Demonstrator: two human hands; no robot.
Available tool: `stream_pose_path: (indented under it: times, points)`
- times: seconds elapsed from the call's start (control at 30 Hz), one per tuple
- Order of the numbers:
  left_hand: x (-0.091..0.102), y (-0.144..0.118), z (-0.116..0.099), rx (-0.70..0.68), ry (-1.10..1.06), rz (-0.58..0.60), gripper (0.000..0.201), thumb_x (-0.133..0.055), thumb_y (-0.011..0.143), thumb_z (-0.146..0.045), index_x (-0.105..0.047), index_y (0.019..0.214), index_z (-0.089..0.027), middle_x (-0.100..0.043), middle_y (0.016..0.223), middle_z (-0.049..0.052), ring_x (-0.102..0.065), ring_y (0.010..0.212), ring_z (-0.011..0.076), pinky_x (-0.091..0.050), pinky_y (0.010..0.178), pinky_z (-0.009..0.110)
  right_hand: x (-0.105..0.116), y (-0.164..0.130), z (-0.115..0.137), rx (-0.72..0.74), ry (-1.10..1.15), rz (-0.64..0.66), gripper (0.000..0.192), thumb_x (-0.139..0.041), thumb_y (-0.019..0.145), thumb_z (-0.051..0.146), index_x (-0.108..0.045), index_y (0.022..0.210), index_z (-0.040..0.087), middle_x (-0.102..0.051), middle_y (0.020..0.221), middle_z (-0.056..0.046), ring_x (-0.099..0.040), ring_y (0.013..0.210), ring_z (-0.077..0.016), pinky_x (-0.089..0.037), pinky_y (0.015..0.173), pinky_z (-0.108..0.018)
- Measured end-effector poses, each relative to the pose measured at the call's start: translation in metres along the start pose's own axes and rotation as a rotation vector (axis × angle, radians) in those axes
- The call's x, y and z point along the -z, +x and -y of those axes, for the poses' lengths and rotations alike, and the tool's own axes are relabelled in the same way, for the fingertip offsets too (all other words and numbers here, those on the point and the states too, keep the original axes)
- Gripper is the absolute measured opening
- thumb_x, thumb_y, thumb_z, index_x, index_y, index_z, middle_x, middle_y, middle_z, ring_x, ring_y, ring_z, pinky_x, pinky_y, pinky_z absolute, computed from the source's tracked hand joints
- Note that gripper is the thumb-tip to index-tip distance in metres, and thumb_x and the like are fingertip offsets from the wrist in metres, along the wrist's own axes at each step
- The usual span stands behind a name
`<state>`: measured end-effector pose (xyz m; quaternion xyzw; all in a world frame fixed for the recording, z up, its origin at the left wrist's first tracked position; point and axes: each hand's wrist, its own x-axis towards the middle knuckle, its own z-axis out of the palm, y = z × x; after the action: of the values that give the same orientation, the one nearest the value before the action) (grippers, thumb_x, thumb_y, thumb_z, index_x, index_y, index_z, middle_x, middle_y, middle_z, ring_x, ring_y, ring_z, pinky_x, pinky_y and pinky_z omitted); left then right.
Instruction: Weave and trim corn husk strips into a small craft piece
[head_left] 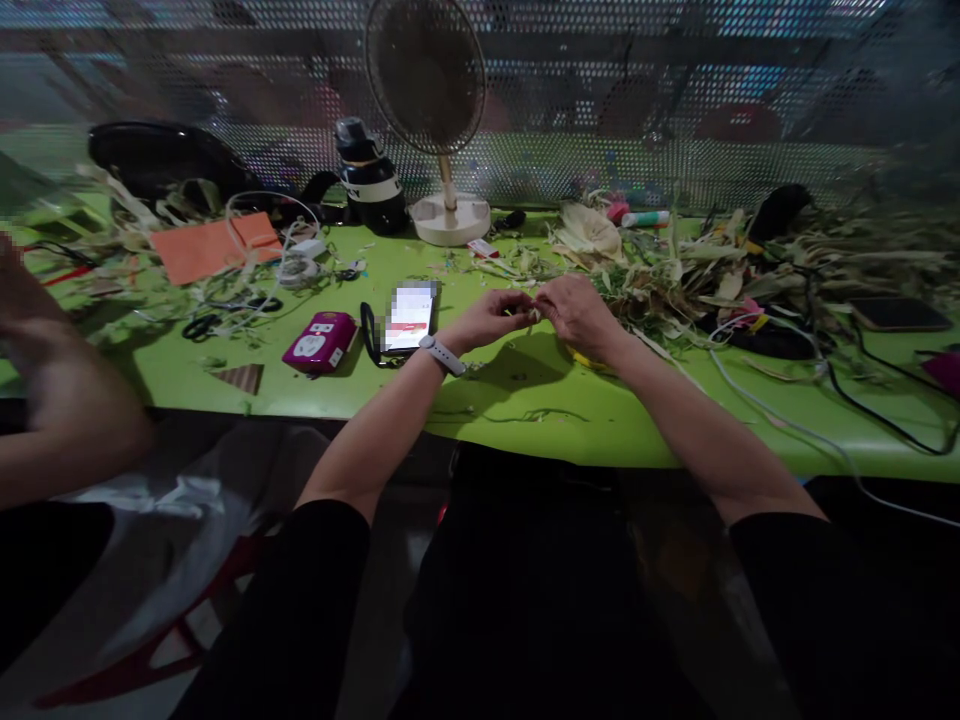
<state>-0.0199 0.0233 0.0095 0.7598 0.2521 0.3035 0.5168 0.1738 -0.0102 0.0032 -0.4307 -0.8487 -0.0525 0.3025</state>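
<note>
Over the green table (pixel 517 430), my left hand (pixel 496 315) and my right hand (pixel 574 308) meet fingertip to fingertip. Between them shows a small pale scrap (pixel 534 314), like a bit of dried husk or leaf, pinched by the fingers of both. Its exact kind is too small to make out. Under my right wrist something yellow (pixel 587 360) peeks out, mostly covered. A pale-banded watch (pixel 442 354) is on my left wrist. Just left of it lies a phone (pixel 409 316) with a lit screen. Dried husks and leaves (pixel 660 285) are heaped right beside my right hand.
A desk fan (pixel 450 218) and a dark bottle (pixel 371 185) stand at the back. A purple box (pixel 321 343), scissors (pixel 217 318) and orange paper (pixel 202 252) lie leftward. Cables (pixel 780 410) trail across the right side. Another person's arm (pixel 60 390) rests at far left.
</note>
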Motion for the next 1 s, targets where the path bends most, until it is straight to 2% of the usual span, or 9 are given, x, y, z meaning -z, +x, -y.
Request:
stream_pose_path:
  times: [0.1,0.2,0.33,0.47,0.63,0.8,1.0]
  points:
    - [-0.003,-0.001,-0.002,0.003,-0.124,-0.071,0.019,-0.075,0.075,-0.022,-0.067,0.09,-0.015,-0.069,0.089,0.004,-0.064,0.083,0.0121,-0.051,0.084,0.03,-0.003,-0.002,0.0,-0.125,0.134,-0.087,0.037,-0.038,0.098,0.053,-0.059,0.096,0.023,-0.063,0.088,-0.009,-0.057,0.086,-0.0245,-0.045,0.086,-0.043]
    - [-0.005,-0.003,-0.004,0.113,-0.29,-0.058,0.02,-0.073,0.079,-0.023,-0.062,0.095,-0.017,-0.069,0.086,0.003,-0.068,0.081,0.0134,-0.054,0.085,0.035,-0.004,-0.003,0.004,-0.201,0.241,-0.153,0.039,-0.038,0.097,0.058,-0.058,0.096,0.024,-0.063,0.089,-0.007,-0.057,0.085,-0.0231,-0.047,0.081,-0.04]
    - [-0.007,-0.005,-0.007,0.248,-0.468,-0.084,0.023,-0.073,0.081,-0.022,-0.059,0.099,-0.017,-0.07,0.082,0.003,-0.071,0.077,0.0147,-0.055,0.088,0.041,-0.003,-0.003,0.01,-0.216,0.271,-0.204,0.04,-0.039,0.096,0.059,-0.058,0.094,0.025,-0.063,0.089,-0.007,-0.058,0.085,-0.0223,-0.048,0.079,-0.038]
    - [-0.008,-0.004,-0.008,0.328,-0.583,-0.081,0.014,-0.072,0.082,-0.022,-0.06,0.085,-0.015,-0.067,0.075,0.002,-0.07,0.075,0.0153,-0.055,0.089,0.043,0.0,-0.002,0.013,-0.211,0.261,-0.23,0.037,-0.041,0.097,0.057,-0.058,0.091,0.025,-0.064,0.089,-0.006,-0.059,0.084,-0.0222,-0.048,0.08,-0.038]
    - [-0.013,-0.002,-0.006,0.243,-0.702,-0.132,0.016,-0.072,0.08,-0.025,-0.059,0.083,-0.017,-0.067,0.079,0.0,-0.066,0.074,0.0117,-0.055,0.091,0.041,0.003,-0.003,0.018,-0.26,0.293,-0.272,0.036,-0.043,0.096,0.056,-0.059,0.093,0.025,-0.064,0.085,-0.006,-0.059,0.08,-0.0208,-0.048,0.079,-0.037]
    - [-0.02,-0.001,0.0,0.086,-0.578,-0.198,0.025,-0.081,0.071,-0.024,-0.06,0.084,-0.018,-0.066,0.086,-0.003,-0.064,0.078,0.0085,-0.054,0.088,0.033,-0.001,-0.002,0.024,-0.358,0.432,-0.305,0.037,-0.048,0.093,0.06,-0.058,0.098,0.025,-0.063,0.082,-0.003,-0.059,0.075,-0.0191,-0.049,0.073,-0.035]
    - [-0.015,0.003,0.002,0.073,-0.499,-0.267,0.023,-0.079,0.073,-0.027,-0.061,0.081,-0.015,-0.064,0.078,-0.003,-0.06,0.07,0.0053,-0.054,0.082,0.026,0.001,0.003,0.011,-0.474,0.7,-0.317,0.044,-0.06,0.083,0.066,-0.056,0.1,0.026,-0.057,0.064,0.003,-0.057,0.059,-0.0149,-0.05,0.061,-0.031]
